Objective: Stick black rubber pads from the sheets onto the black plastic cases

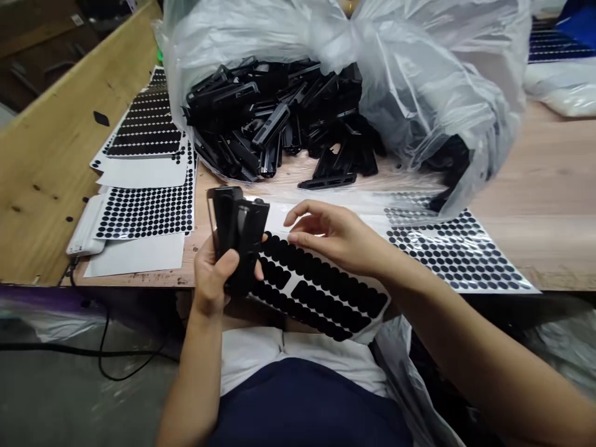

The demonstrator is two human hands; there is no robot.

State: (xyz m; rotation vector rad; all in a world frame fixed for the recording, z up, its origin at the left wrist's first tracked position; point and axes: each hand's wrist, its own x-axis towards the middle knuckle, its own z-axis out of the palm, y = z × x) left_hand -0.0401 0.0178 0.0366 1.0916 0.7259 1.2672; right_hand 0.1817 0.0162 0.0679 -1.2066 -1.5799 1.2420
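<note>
My left hand point(213, 276) is wrapped round black plastic parts point(239, 242), at least two of them, held upright and fanned slightly apart over the table's front edge. To the right, my right hand point(333, 236) hovers with thumb and forefinger apart, and nothing shows between them. Beneath it lies a sheet of black stickers point(321, 288), set in rows with scalloped edges and one gap in a row. The sheet's near end hangs over the table edge above my lap. My right hand covers part of its far side.
A clear plastic bag point(405, 81) spills a heap of similar black parts point(279, 118) at the back. Sheets of round black dots lie at left point(146, 208) and right point(465, 257). A white power strip point(88, 226) sits by the wooden side board point(60, 167).
</note>
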